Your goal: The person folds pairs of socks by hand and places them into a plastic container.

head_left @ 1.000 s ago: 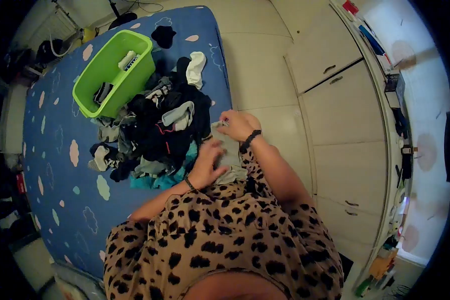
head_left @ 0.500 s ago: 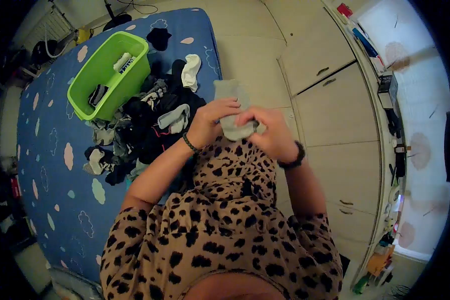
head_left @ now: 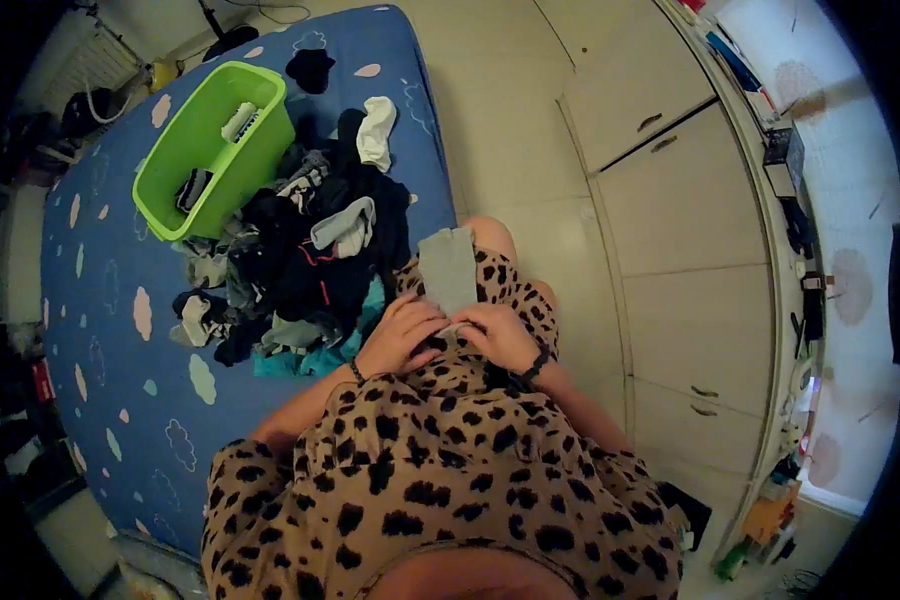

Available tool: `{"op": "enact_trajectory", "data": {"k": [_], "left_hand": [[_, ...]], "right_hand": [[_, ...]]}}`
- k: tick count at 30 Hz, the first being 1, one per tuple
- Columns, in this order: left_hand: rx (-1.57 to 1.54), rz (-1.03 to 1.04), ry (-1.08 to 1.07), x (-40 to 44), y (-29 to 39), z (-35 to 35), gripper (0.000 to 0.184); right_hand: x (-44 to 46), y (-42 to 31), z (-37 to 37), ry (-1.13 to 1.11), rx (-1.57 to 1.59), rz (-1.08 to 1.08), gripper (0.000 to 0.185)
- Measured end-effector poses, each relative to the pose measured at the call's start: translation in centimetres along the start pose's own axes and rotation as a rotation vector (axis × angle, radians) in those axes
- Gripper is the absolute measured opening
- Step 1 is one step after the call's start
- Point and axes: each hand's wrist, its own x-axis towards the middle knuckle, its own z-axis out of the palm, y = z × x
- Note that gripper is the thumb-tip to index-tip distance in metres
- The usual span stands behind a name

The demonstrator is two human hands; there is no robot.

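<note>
A light grey sock (head_left: 450, 268) lies flat over my lap, its near end between my hands. My left hand (head_left: 402, 338) is closed on that end from the left, fingers bent over the fabric. From the right, my right hand (head_left: 502, 338) pinches the same end, the two hands almost touching. Just left of my lap, a heap of mixed socks (head_left: 270, 255) is spread on the bed, with a grey and white sock (head_left: 348, 228) on top and a white sock (head_left: 375, 133) at its far side.
A green plastic tub (head_left: 160, 140) stands on the blue patterned bed (head_left: 100, 400), holding a striped rolled bundle (head_left: 194, 190) and a white bundle (head_left: 240, 122). Beyond it lies a black sock (head_left: 311, 70). Pale cabinets (head_left: 695, 210) line the right side.
Both hands have come down and nearer to my body with the grey sock, which now lies flat on my lap. My right hand has moved left, closer to my left hand.
</note>
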Motion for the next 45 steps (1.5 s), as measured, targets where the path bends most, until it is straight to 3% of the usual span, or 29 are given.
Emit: {"op": "enact_trajectory", "data": {"k": [3,5,8,11,13,17,19,20,22,24,26,27,31,36,38,39,40,41,42,44,45], "left_hand": [[-0.18,-0.131,-0.022,0.7,0.9,0.1,0.05],[-0.089,-0.214,0.114,1.1,1.0,1.0,0.042],[-0.014,-0.207,0.119,1.7,0.9,1.4,0.032],[-0.026,-0.215,0.149,2.2,0.8,1.5,0.023],[-0.123,-0.289,0.139,2.4,0.2,1.5,0.02],[-0.286,-0.432,0.086,3.0,-1.7,1.7,0.014],[-0.381,-0.508,0.066,3.7,-2.2,1.6,0.012],[-0.475,-0.586,0.042,3.9,-2.5,1.4,0.01],[-0.549,-0.58,0.046,4.3,-2.7,0.8,0.009],[-0.431,-0.558,0.174,4.8,-1.9,-0.1,0.015],[-0.252,-0.452,0.128,4.6,-1.6,0.0,0.021],[-0.074,-0.351,0.086,4.4,-1.1,-0.1,0.028],[-0.044,-0.423,0.054,4.1,1.7,-0.3,0.044],[0.027,-0.372,0.114,3.9,0.9,0.8,0.029],[0.007,-0.378,0.137,4.3,-0.8,1.5,0.022],[-0.068,-0.402,0.177,4.5,-2.3,2.1,0.017],[-0.144,-0.427,0.217,5.1,-3.1,1.8,0.013],[-0.335,-0.565,0.1,5.5,-4.0,1.1,0.014],[-0.336,-0.562,0.104,5.9,-4.9,0.6,0.014],[-0.685,-0.788,-0.09,6.4,-6.3,0.4,0.016],[-0.668,-0.685,-0.006,6.7,-6.3,0.4,0.016]], "right_hand": [[1.5,1.6,0.8,-0.096,0.218,0.4,0.015],[2.3,2.5,0.8,-0.056,0.221,0.429,0.014],[2.8,2.2,0.6,-0.011,0.138,0.446,0.013],[2.6,1.7,0.0,0.008,0.124,0.386,0.011],[2.4,-0.3,-1.3,0.137,-0.256,-0.175,0.011],[1.3,0.4,-1.0,0.063,-0.297,-0.221,0.015],[1.2,2.4,0.4,0.125,-0.013,0.106,0.017],[1.4,2.8,0.4,0.122,-0.012,0.102,0.017],[2.6,3.0,0.2,0.075,0.193,0.41,0.017],[3.8,3.6,-0.3,0.086,0.191,0.378,0.014],[4.7,5.0,-0.5,-0.061,0.154,0.468,0.018],[5.0,5.7,-0.5,-0.068,0.153,0.465,0.018],[5.4,6.8,-0.2,-0.064,0.085,0.392,0.016],[5.7,4.5,-0.4,-0.042,-0.084,0.376,0.013],[5.6,4.2,-0.3,0.062,-0.196,0.186,0.014],[5.8,3.8,-0.7,0.061,-0.201,0.18,0.014],[5.9,3.0,-1.4,0.054,-0.233,-0.053,0.016],[5.9,2.5,-1.9,0.046,-0.262,-0.286,0.018],[5.7,2.9,-1.8,0.045,-0.266,-0.288,0.018],[5.1,4.0,-1.5,0.035,-0.195,-0.065,0.018],[5.3,4.0,-1.5,0.037,-0.203,-0.068,0.018]]}}
